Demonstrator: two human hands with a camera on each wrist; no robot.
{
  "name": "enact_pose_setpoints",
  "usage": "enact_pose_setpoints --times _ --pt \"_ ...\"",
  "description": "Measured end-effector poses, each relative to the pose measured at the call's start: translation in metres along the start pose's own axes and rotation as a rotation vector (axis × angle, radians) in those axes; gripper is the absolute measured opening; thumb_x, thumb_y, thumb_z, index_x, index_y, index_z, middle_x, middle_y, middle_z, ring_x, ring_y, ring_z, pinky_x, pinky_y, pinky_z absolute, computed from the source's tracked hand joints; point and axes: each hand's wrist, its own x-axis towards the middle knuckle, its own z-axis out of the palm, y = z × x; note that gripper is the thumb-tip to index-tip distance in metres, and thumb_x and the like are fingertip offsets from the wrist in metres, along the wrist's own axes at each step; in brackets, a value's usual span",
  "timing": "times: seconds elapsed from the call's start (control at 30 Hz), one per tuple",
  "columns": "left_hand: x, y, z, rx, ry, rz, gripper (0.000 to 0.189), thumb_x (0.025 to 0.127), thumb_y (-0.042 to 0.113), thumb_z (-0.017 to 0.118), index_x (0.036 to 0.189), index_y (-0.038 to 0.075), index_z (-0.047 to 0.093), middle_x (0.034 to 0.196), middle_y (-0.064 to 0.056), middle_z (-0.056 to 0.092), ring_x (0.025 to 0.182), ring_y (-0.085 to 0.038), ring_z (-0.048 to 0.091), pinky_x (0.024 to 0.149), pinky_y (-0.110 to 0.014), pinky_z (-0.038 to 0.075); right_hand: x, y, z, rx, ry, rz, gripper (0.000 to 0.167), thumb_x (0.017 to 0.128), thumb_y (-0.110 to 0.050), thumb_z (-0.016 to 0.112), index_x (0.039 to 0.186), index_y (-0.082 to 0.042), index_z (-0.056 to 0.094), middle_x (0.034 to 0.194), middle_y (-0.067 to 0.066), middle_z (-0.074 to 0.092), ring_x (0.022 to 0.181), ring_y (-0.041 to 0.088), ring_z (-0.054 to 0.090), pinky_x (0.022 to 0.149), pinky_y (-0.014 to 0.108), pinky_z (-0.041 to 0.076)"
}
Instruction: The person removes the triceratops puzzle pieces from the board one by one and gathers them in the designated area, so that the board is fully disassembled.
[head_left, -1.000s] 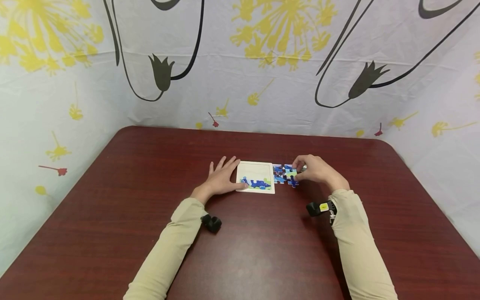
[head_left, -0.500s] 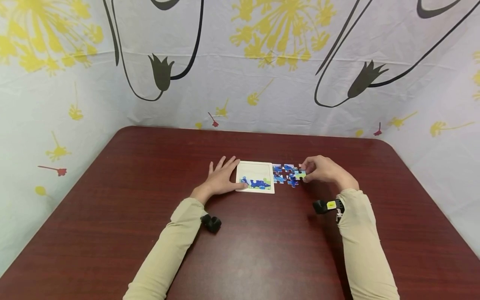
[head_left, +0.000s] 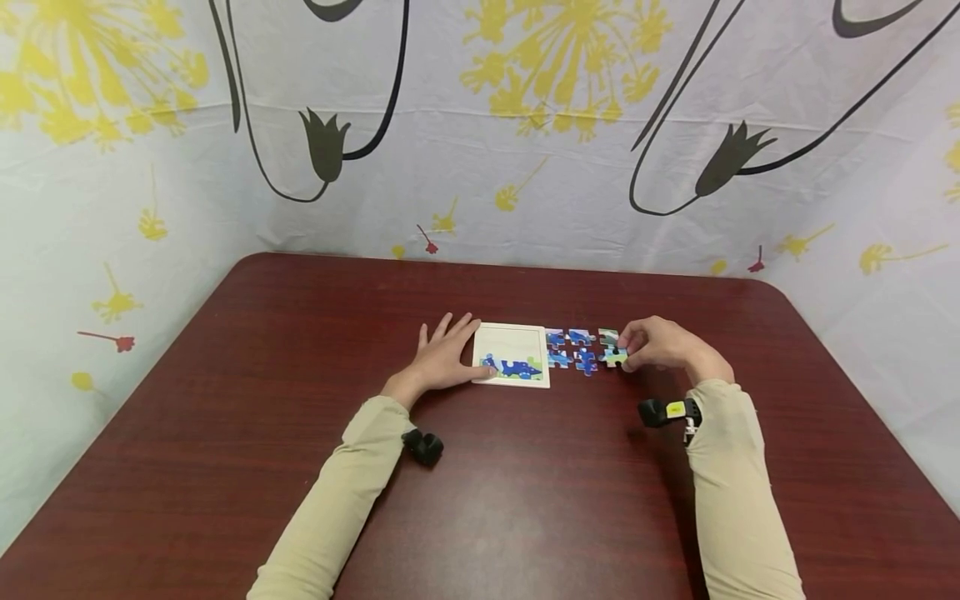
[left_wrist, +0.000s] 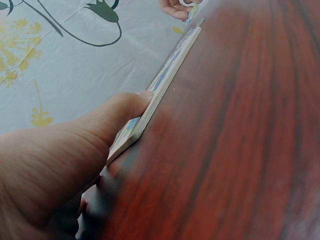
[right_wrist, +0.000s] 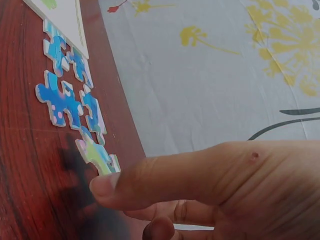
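Observation:
My left hand [head_left: 437,360] lies at the left side of a square white puzzle tray [head_left: 512,339], fingers spread along the edge. Its thumb [left_wrist: 135,103] presses on the tray's front rim. Blue and green pieces [head_left: 521,369] fill the tray's near strip; bare board shows behind them. To the right, my right hand [head_left: 663,343] pinches a green and pale blue puzzle piece [right_wrist: 96,154] between thumb and fingers. The curled fingers hide part of that piece. Close behind it lies another pale piece [head_left: 608,336].
Several blue puzzle pieces [right_wrist: 61,102] lie between the tray and my right hand, in two rows. All rest on a dark red wooden table [head_left: 480,492]. A patterned white cloth [head_left: 450,150] hangs behind the table's far edge.
My right hand has moved right with the green piece, drawing it away from the blue pieces and uncovering them. The left hand and the tray have stayed in place.

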Motion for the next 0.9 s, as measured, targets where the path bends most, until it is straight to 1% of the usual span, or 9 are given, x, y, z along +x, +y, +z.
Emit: enact_pose_setpoints --times 0.17,0.33,0.63,0.9 --pt "0.0 0.0 0.0 -0.002 0.005 0.002 0.091 0.08 0.058 0.062 0.15 0.016 0.022 0.155 -0.003 0.013 0.141 -0.029 0.0 0.105 -0.058 -0.006 0.0 0.002 0.002 0.021 -0.026 0.01 0.027 0.076 -0.008 0.073 0.097 0.003 0.059 0.086 0.01 0.059 0.062 0.018 0.049 0.051 0.032 0.041" --pt "-0.001 0.001 -0.001 -0.007 0.008 0.002 0.091 0.08 0.057 0.063 0.15 0.016 0.022 0.155 -0.003 0.013 0.141 -0.029 0.0 0.105 -0.058 -0.006 0.003 0.006 0.005 0.037 -0.052 0.018 0.026 0.077 -0.007 0.073 0.095 0.002 0.057 0.086 0.01 0.058 0.066 0.019 0.051 0.053 0.033 0.044" --pt "-0.002 0.001 0.0 -0.007 0.015 0.004 0.09 0.08 0.057 0.063 0.15 0.016 0.022 0.155 -0.004 0.014 0.141 -0.029 0.0 0.105 -0.059 -0.006 0.004 0.006 0.008 0.029 -0.03 0.014 0.028 0.077 -0.006 0.072 0.099 0.003 0.055 0.092 0.015 0.055 0.077 0.023 0.052 0.057 0.033 0.048" --pt "-0.002 0.0 0.004 -0.004 0.018 0.001 0.091 0.08 0.057 0.063 0.15 0.017 0.021 0.155 -0.003 0.013 0.141 -0.029 0.0 0.105 -0.058 -0.006 0.004 0.006 0.01 0.021 -0.025 0.019 0.03 0.079 -0.007 0.071 0.1 0.004 0.054 0.093 0.016 0.056 0.077 0.023 0.055 0.058 0.034 0.049"
